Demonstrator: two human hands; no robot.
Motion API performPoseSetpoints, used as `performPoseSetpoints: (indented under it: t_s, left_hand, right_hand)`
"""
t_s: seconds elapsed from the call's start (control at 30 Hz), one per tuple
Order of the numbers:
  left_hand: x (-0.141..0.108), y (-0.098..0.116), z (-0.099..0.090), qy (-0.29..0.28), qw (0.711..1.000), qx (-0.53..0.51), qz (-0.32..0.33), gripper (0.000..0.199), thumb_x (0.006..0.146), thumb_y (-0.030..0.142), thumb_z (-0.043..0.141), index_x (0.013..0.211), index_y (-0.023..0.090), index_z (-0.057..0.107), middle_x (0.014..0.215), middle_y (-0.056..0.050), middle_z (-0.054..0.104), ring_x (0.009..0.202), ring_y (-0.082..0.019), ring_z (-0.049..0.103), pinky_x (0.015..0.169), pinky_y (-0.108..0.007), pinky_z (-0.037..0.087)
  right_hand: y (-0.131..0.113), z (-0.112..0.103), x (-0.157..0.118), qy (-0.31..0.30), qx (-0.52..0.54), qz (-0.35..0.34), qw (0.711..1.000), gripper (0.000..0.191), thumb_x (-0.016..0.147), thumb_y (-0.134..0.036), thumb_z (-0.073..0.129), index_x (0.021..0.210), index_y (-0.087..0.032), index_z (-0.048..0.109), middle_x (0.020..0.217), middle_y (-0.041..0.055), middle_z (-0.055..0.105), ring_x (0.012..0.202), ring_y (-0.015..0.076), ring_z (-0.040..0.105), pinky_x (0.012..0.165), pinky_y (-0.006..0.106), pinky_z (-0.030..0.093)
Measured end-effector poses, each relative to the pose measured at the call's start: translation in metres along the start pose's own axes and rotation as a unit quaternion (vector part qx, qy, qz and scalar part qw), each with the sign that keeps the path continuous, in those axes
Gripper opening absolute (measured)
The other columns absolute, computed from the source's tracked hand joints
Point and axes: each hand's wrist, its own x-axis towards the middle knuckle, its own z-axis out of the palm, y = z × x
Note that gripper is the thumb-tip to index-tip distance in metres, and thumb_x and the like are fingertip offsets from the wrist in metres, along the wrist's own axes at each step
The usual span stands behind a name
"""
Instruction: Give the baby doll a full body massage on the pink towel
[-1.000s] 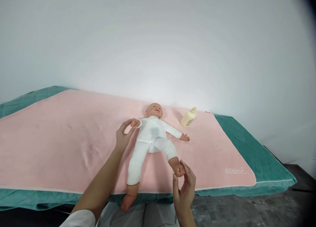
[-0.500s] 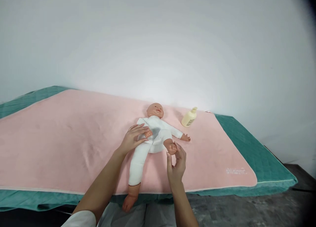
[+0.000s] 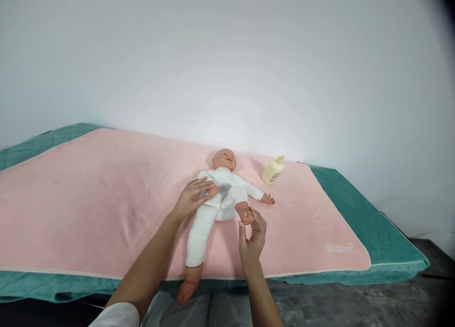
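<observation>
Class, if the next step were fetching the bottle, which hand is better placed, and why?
Probably the right hand: it is nearer the bottle, though holding one foot. The left hand is farther, with the doll between.

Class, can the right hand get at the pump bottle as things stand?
Probably yes, passing over the doll's outstretched hand to the bottle, but the right hand must first release the doll's foot.

The doll (image 3: 224,208) lies on the blanket (image 3: 106,199) over the mattress (image 3: 377,232), one foot (image 3: 187,291) past the blanket's near edge. The bottle (image 3: 273,171) sits right of the doll's head (image 3: 224,159), near the far right corner.
</observation>
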Motion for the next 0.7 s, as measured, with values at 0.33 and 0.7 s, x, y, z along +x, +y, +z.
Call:
performPoseSetpoints:
  t_s: [0.33, 0.7]
  left_hand:
    - [-0.003, 0.002, -0.003, 0.159, 0.972, -0.062, -0.162, 0.043, 0.082, 0.044, 0.069, 0.121, 0.024, 0.068, 0.126, -0.008, 0.067, 0.121, -0.027, 0.060, 0.108, -0.043, 0.045]
    - [0.005, -0.020, -0.019, 0.420, 0.866, -0.148, -0.228, 0.045, 0.091, 0.045, 0.060, 0.123, 0.014, 0.064, 0.126, -0.014, 0.065, 0.118, -0.025, 0.062, 0.103, -0.040, 0.050]
  right_hand:
    - [-0.019, -0.046, -0.049, 0.023, -0.024, -0.026, 0.999, 0.061, 0.086, -0.007, 0.060, 0.139, -0.031, 0.040, 0.129, 0.0121, 0.051, 0.120, 0.0257, 0.059, 0.089, 0.049, 0.059]
    - [-0.011, -0.077, -0.107, -0.045, -0.095, 0.000, 0.994, 0.060, 0.089, -0.006, 0.055, 0.143, -0.028, 0.038, 0.135, 0.0153, 0.046, 0.127, 0.0279, 0.053, 0.088, 0.045, 0.061]
